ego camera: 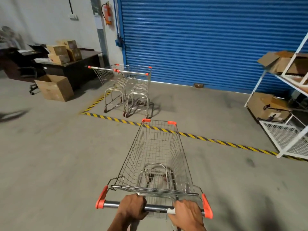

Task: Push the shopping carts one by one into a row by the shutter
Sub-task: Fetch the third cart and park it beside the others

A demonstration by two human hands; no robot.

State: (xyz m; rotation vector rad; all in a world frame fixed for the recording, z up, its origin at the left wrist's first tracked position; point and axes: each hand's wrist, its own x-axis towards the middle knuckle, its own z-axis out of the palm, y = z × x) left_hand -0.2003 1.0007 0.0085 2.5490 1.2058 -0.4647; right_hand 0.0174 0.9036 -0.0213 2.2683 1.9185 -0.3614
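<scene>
From my remote seat, the blue shutter (208,42) filled the far wall, closed to the concrete floor (50,155). A yellow-and-black tape line (200,137) ran across that floor, marking off a bay in front of the shutter. At the right edge stood a white shelf rack (286,140) with an open carton on an upper level and another box beneath it. At the left, a dark bench (73,67) carried several cardboard boxes (65,51), and a larger cardboard box (55,88) sat on the floor just beside it.

Two parked carts (128,88) stood inside the taped bay, side by side and touching, near the shutter's left end, their handles pointing toward me.

The cart I was steering (156,157) sat in the middle foreground with its empty basket aimed at the shutter and its front orange corners just over the tape line, well apart from the parked pair. Its handle bar (156,207) lay nearest the camera, with orange end caps.

My left hand (133,207) was wrapped around the bar left of centre, fingers curled over the top. My right hand (187,214) gripped the bar close to the right end cap, fingers likewise curled around it.

A red fire extinguisher (108,13) hung on the wall left of the shutter.
</scene>
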